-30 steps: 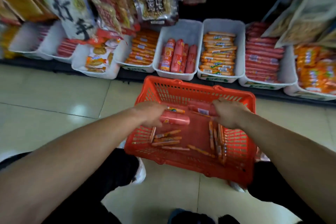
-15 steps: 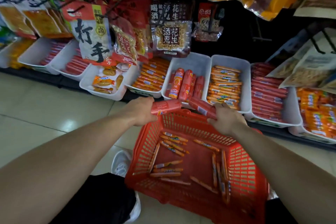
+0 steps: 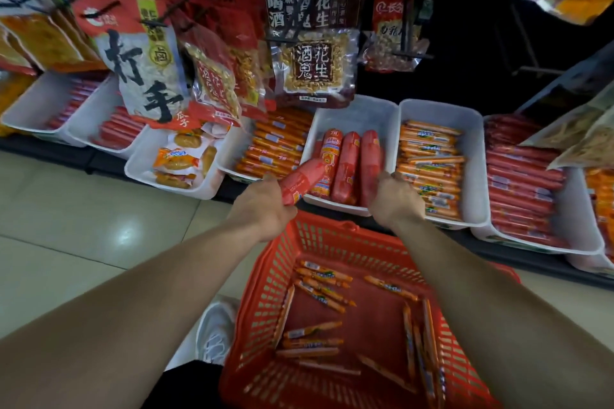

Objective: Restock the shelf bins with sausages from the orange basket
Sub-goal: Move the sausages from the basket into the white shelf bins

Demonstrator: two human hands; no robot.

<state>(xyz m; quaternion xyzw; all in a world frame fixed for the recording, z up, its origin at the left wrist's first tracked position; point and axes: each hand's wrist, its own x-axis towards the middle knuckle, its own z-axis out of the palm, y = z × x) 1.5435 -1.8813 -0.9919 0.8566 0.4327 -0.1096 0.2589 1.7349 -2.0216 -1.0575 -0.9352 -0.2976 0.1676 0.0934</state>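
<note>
The orange basket (image 3: 262,319) sits low in the middle with several thin orange sausages (image 3: 320,287) loose on its floor. My left hand (image 3: 265,206) grips a thick red sausage (image 3: 300,181) by its near end, its far end pointing at the white shelf bin (image 3: 355,116). That bin holds thick red sausages (image 3: 349,166) standing side by side. My right hand (image 3: 397,197) is at the bin's front right corner, thumb against the near end of the rightmost thick sausage (image 3: 370,156). Its fingers are hidden behind the hand.
More white bins line the low shelf: thin orange sausages (image 3: 428,169) to the right, red sticks (image 3: 521,186) further right, orange sticks (image 3: 275,149) to the left. Hanging snack bags (image 3: 312,43) droop over the bins' back. A white shoe (image 3: 216,332) is beside the basket on the tiled floor.
Both hands lifted thick red sausages out of the basket and carried them forward to the bin. The right one now lies among the bin's sausages; the left one is at the bin's front edge.
</note>
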